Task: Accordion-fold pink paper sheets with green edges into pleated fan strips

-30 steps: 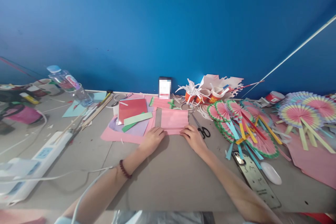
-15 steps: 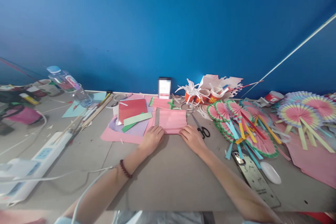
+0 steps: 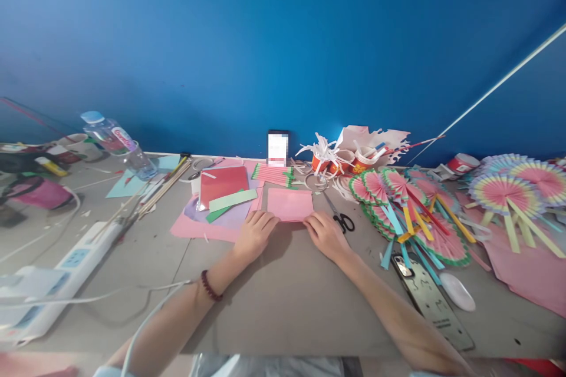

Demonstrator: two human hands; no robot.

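Observation:
A pink sheet of paper [image 3: 289, 204] lies on the grey table [image 3: 283, 300] in front of me, partly folded in pleats. My left hand [image 3: 254, 234] pinches its near left corner with curled fingers. My right hand [image 3: 324, 232] pinches its near right corner the same way. A bead bracelet [image 3: 209, 285] is on my left wrist. Black scissors [image 3: 341, 219] lie just right of my right hand.
Left of the sheet lie red, green and lilac papers [image 3: 223, 194]. Finished paper fans [image 3: 407, 206] cover the right side. A phone [image 3: 431, 300] and a white oval object [image 3: 457, 291] lie near my right arm. A power strip [image 3: 57, 274], a water bottle [image 3: 115, 141] and sticks are at left.
The visible pink sheet has grown shorter front to back as another pleat was folded. Both hands stayed at its near edge, shifting slightly forward.

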